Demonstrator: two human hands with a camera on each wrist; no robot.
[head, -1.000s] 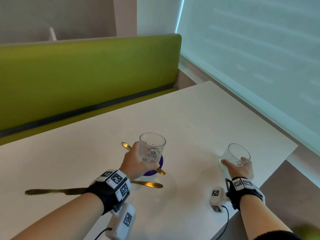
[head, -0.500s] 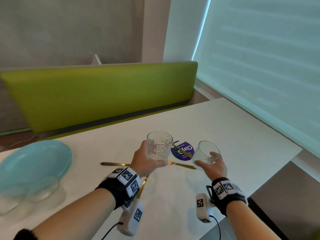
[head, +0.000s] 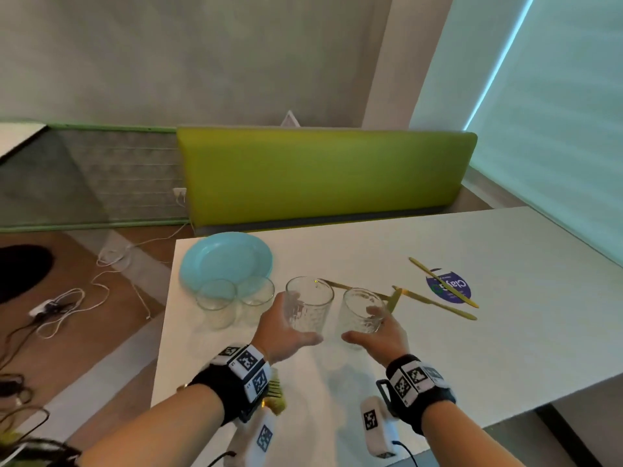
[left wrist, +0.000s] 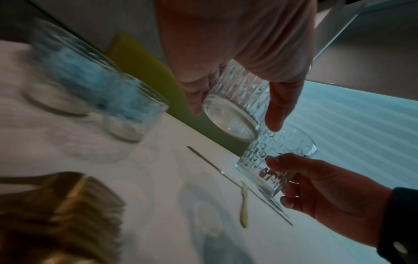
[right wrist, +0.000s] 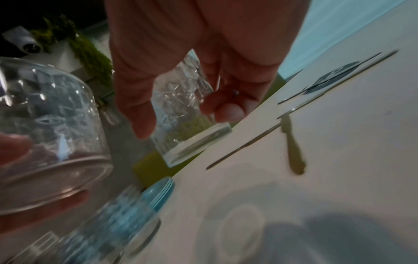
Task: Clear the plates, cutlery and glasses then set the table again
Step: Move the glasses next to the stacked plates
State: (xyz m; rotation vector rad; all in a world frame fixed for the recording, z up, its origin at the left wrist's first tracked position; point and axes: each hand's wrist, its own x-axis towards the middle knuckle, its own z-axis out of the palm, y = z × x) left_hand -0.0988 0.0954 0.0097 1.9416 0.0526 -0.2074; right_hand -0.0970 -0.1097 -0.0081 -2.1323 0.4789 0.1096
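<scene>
Over the white table (head: 438, 348) my left hand (head: 286, 332) holds a cut-pattern tumbler (head: 308, 306) in the air; the left wrist view shows the same glass (left wrist: 235, 107) from below. Beside it my right hand (head: 381, 335) grips a second patterned tumbler (head: 360, 310), also lifted (right wrist: 187, 114). Two more clear glasses (head: 215, 298) (head: 256, 294) stand by a stack of light blue plates (head: 226, 257) near the table's left end. Gold knives (head: 441, 281) (head: 435, 303) lie to the right across a purple round sticker (head: 450, 288). A gold fork (head: 274, 392) pokes out under my left wrist.
A green bench back (head: 320, 173) runs behind the table. The window blind (head: 556, 129) closes the right side. White cables (head: 84, 298) lie on the wooden floor beyond the table's left edge. Another gold utensil (head: 337, 285) lies behind the held glasses.
Both hands have carried their glasses leftward along the table, toward the blue plates and the two standing glasses. The head view has swung left, so the knives and sticker now lie to the right.
</scene>
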